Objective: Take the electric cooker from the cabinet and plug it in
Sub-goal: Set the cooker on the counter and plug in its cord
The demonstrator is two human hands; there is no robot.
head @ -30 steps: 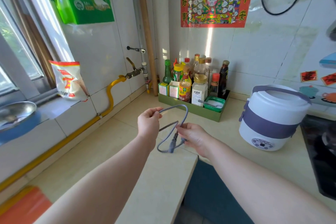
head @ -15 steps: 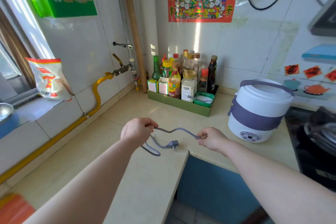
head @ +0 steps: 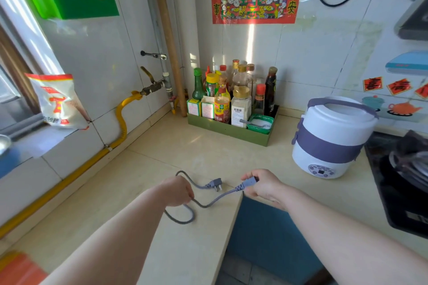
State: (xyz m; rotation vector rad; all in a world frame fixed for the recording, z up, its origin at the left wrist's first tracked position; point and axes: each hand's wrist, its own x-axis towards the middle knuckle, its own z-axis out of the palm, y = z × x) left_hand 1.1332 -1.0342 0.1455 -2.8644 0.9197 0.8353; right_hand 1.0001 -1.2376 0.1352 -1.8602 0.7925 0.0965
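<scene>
I take the cooker (head: 331, 139) as my landmark; it stands on the counter (head: 148, 169), out of the cabinet, lid on and handle folded over the top.

Far left of the cooker, a white bag (head: 58, 99) leans on the window ledge. Nearer, a yellow hose (head: 122, 113) runs along the wall tiles. Just left of the cooker, against the back wall, a green tray (head: 229, 131) holds bottles and jars.

In front of the cooker and to its left, my left hand (head: 177, 191) is closed around the middle of the grey power cord (head: 208, 203). One loop of cord lies on the counter below that hand. The wall plug (head: 214, 184) rests on the counter between my two hands, prongs pointing right, held by neither.

Directly in front of the cooker, my right hand (head: 264, 186) is closed on the appliance connector (head: 249, 180), pinching it between thumb and fingers. The connector is well apart from the cooker body.

Step in hand, as I judge it: the cord is uncoiled and sorted end from end; the fetching step is done.

Next move, as I judge it: carry the connector to the cooker's power inlet, then take the wall plug to an outlet. Neither inlet nor outlet shows in this view, so both must first be located. The cooker may need turning to expose its inlet.
</scene>
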